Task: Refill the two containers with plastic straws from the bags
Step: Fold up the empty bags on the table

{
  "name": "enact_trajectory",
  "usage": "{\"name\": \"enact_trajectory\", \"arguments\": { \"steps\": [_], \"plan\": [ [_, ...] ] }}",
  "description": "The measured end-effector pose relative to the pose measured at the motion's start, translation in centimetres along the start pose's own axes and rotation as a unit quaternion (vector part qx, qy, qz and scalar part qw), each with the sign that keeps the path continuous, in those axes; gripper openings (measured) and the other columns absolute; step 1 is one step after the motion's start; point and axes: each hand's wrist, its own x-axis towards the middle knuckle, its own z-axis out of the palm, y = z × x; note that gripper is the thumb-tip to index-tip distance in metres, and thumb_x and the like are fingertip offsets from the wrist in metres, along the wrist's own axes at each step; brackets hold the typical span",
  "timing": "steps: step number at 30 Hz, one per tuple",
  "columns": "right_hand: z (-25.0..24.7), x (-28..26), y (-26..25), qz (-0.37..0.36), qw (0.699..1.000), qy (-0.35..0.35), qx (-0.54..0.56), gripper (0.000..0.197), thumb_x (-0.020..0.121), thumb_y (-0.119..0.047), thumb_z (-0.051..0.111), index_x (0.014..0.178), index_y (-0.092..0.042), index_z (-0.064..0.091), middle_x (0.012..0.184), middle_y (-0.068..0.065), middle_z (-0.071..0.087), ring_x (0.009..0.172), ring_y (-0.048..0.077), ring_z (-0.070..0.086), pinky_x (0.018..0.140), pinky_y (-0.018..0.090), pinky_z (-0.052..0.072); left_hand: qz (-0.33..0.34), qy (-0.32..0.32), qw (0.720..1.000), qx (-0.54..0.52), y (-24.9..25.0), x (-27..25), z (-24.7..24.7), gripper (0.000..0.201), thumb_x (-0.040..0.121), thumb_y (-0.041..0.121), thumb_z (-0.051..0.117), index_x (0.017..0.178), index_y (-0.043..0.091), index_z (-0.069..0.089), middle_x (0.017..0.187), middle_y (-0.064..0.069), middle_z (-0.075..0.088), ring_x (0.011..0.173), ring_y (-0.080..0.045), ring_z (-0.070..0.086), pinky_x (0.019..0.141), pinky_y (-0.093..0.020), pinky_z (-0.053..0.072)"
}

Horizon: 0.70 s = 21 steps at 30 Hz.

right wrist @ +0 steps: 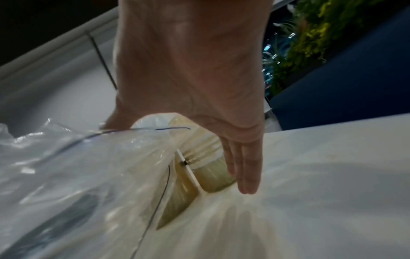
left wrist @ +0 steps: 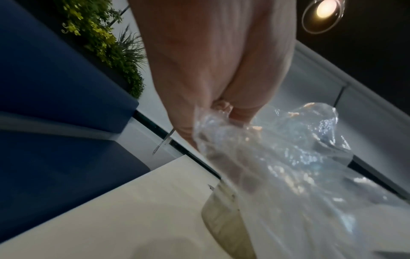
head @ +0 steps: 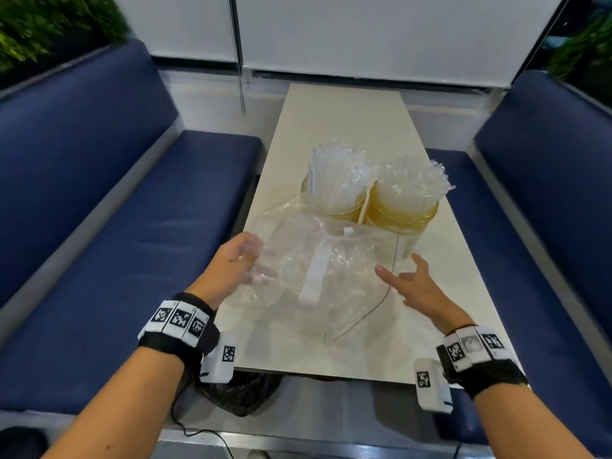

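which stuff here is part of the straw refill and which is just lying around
Part of the job:
- left container
- right container
- straws
- clear bag, gripped by left hand
- right hand, open

Just around:
- black bag under the table
- blue benches

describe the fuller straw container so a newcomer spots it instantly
On the cream table between the blue benches stand two amber containers side by side. It is the right container, near the right hand: its straws fill the whole mouth, whereas the left container's lean in a looser bunch.
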Motion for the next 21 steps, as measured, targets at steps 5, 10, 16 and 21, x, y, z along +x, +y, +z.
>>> {"name": "enact_trajectory", "arguments": {
  "steps": [5,10,16,21],
  "plan": [
    [1.5,-1.3,0.3,-0.041,0.980,-0.146,0.130,0.137,0.044,-0.076,0.085,0.155,-0.049,0.008,0.140,-0.008,0.055,0.124,0.025,0.059,0.107,0.051,0.046,-0.019,-0.031,0.988,-0.153,1.3,-1.1,1.9,0.019,0.102,-0.005,0.043,0.115,0.005,0.052,0.104,-0.007,0.073,0.088,-0.033,0.072,0.071,-0.041,0.062],
    [2.8,-0.5,0.1,-0.003,0.923,-0.250,0.291,0.113,0.056,-0.063,0.090,0.152,-0.026,0.042,0.146,0.008,0.056,0.126,0.028,0.061,0.105,0.051,0.048,-0.084,-0.064,0.954,-0.280,2.7,-1.1,4.4,0.049,0.095,-0.003,0.049,0.144,0.003,0.046,0.125,-0.020,0.056,0.108,-0.036,0.054,0.080,-0.040,0.056],
    [3.8,-0.9,0.6,-0.019,0.861,-0.345,0.374,0.083,0.053,-0.037,0.099,0.127,-0.020,0.066,0.118,0.011,0.072,0.104,0.029,0.071,0.089,0.044,0.056,-0.056,-0.103,0.928,-0.354,6.0,-2.3,6.5,0.059,0.081,0.009,0.056,0.140,0.013,0.055,0.105,-0.008,0.073,0.081,-0.021,0.072,0.068,-0.031,0.061],
    [3.6,-0.4,0.4,-0.044,0.855,-0.356,0.374,0.065,0.053,-0.027,0.098,0.113,-0.013,0.077,0.115,0.013,0.072,0.109,0.032,0.067,0.103,0.053,0.045,-0.124,-0.096,0.911,-0.382,6.9,-2.7,7.6,0.029,0.078,0.017,0.051,0.076,0.011,0.079,0.068,-0.005,0.068,0.056,-0.018,0.066,0.053,-0.024,0.055]
  ]
}}
